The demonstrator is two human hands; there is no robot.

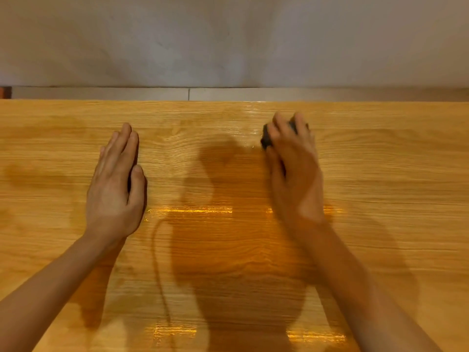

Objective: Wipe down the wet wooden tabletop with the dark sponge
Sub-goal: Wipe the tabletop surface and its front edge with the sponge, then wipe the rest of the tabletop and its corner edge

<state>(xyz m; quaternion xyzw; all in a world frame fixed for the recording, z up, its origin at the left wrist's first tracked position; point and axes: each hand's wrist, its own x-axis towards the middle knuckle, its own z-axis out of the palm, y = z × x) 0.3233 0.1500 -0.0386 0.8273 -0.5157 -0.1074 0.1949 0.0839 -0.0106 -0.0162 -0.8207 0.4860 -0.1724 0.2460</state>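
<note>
Right hand (291,158) has its grip curled over the dark sponge (267,138), pressing it on the tabletop (380,174) near the far edge. Left hand (115,184) rests flat, fingers straight. Behind the grip, toward the person, glossy wet streaks show, so by my reckoning plenty is left.

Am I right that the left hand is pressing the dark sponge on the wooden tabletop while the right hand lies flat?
Not quite: the hands are swapped. In the head view the right hand presses the dark sponge on the wet wooden tabletop, while the left hand lies flat.
</note>
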